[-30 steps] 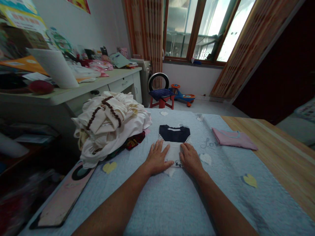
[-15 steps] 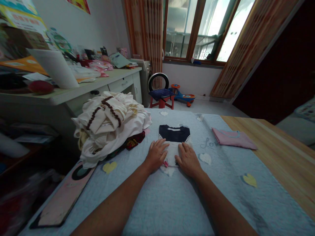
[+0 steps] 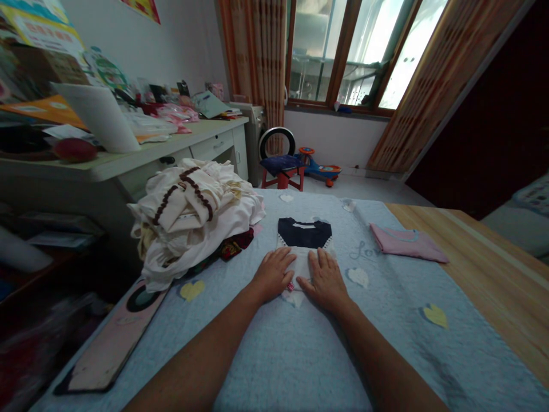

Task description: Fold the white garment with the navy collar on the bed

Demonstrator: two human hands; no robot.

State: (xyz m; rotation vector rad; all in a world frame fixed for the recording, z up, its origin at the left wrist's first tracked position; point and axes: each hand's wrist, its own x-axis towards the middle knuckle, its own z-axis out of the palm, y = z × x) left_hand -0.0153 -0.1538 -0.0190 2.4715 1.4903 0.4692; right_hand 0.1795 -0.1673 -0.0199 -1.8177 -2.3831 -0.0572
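A folded shirt [image 3: 305, 233], dark navy at the neck and white below, lies in front of me on a pale blue cloth [image 3: 291, 355]. Flat on the left side of its white part rests my left hand [image 3: 274, 274], fingers stretched out. My right hand [image 3: 326, 279] presses flat on the right side, its thumb reaching inward. A small pink trim shows at the shirt's near edge between the thumbs. Parts of the shirt are hidden under both hands.
To the left is a heap of white clothes [image 3: 193, 217] beside a long pink board-like item [image 3: 115, 337]. A folded pink garment [image 3: 407, 243] lies at the right, near bare wood [image 3: 484, 257]. Beyond stand a cluttered desk [image 3: 189, 143] and a red stool [image 3: 282, 180].
Both hands have shifted slightly on the shirt; the right thumb has slid inward, towards the left hand. The shirt has stayed in place.
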